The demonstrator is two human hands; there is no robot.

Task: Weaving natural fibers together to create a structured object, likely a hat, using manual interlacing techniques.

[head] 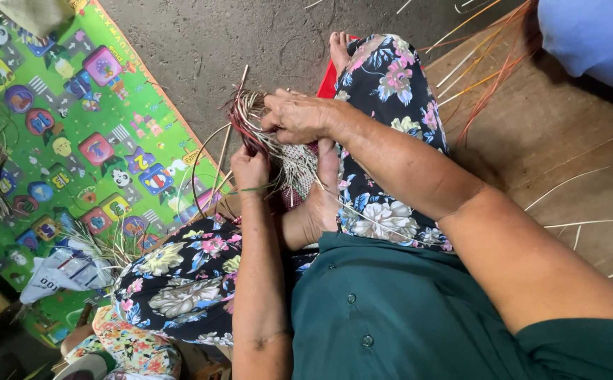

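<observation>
She sits on the floor with one foot [318,200] drawn up between her knees, and over that foot lies a small piece of woven strip-work [289,158], its loose pale and dark red strands fanning up and to the left. Her left hand [250,169] is clenched around a bunch of the red strands [244,123] at the near-left side of the weave, while her right hand [298,116] reaches in from the right, fingers curled down and pinching the strands at the far edge. A green patterned play mat [74,141] covers the floor to the left, and more long loose strips [482,70] lie scattered on the wooden boards at the far right.
</observation>
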